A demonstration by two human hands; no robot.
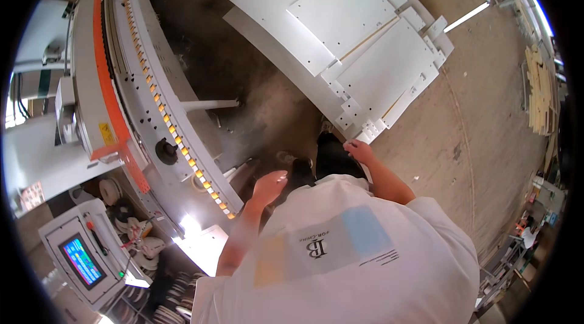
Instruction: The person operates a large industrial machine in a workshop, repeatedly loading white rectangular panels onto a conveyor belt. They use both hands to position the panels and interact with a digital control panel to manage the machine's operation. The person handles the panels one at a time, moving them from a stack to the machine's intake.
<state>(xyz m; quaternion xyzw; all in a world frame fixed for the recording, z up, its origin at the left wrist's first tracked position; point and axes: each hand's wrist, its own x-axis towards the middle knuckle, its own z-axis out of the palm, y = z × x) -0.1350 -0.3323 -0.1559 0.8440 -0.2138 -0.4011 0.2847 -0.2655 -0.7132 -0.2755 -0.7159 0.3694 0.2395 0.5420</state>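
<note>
Stack of white panels lay on floor, ahead-right of person, long axis running away to upper left. Right hand touched near corner, fingers loose; left hand empty, farther off, hands apart.

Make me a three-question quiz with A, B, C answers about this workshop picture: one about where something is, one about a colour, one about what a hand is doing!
1. Where does the stack of white panels lie?
A. on the floor
B. on the machine
C. on a shelf

2. What colour is the long stripe on the machine?
A. green
B. orange
C. purple

3. What is the right hand doing?
A. gripping a hammer
B. waving overhead
C. reaching the stack's near corner

Answers:
1 A, bare concrete floor surrounds the panels.
2 B, the stripe is bright orange.
3 C, the fingers sit at the corner, holding no tool.
</note>
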